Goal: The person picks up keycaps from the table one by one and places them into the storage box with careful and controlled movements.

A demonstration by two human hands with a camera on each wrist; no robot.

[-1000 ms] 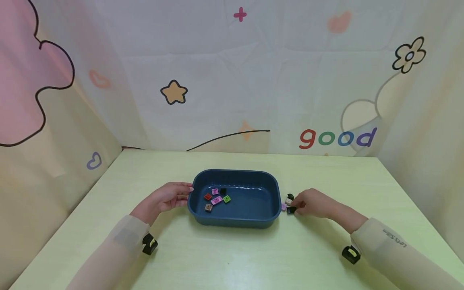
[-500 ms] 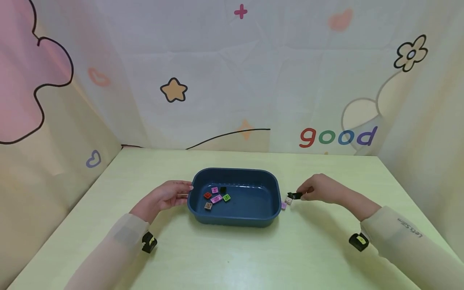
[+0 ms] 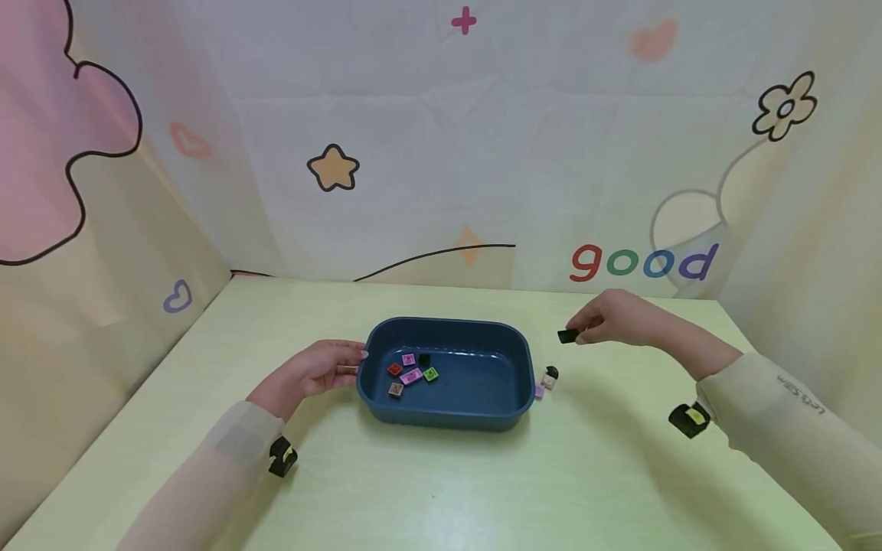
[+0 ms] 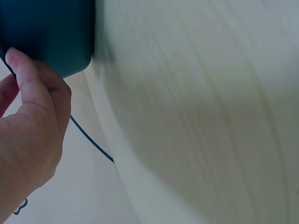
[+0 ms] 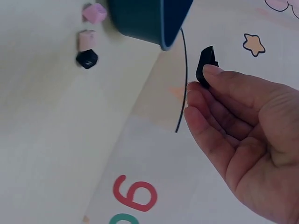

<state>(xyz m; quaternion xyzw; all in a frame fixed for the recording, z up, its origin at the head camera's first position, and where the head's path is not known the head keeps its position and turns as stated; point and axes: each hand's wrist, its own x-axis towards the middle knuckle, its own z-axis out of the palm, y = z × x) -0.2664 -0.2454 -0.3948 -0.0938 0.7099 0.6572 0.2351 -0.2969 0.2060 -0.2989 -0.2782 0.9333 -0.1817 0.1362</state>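
Observation:
At the left end of the dark blue tub (image 3: pixel 441 419), my left hand (image 3: pixel 318 371) holds the rim between thumb and fingers; the left wrist view shows its fingertips at the tub's edge (image 4: pixel 56 28). My right hand (image 3: pixel 620 317) is raised above the table to the right of the tub. Its thumb and fingers pinch a small black block (image 3: pixel 568 336), seen edge-on as a black piece (image 5: pixel 205 65) in the right wrist view. Below that hand, beside the tub, lie a white block (image 3: pixel 548 381), a black block (image 3: pixel 552 372) and a pink block (image 3: pixel 540 392).
Inside the tub, toward its left, lie several small blocks, among them a red block (image 3: pixel 394 370), a green block (image 3: pixel 430 374) and a brown block (image 3: pixel 396 390). The pale table (image 3: pixel 441 490) ends at a printed curtain (image 3: pixel 427 191) behind.
My right hand has picked the black block off the table and lifted it up and away, toward the back. The left hand stays at the tub, which has not moved.

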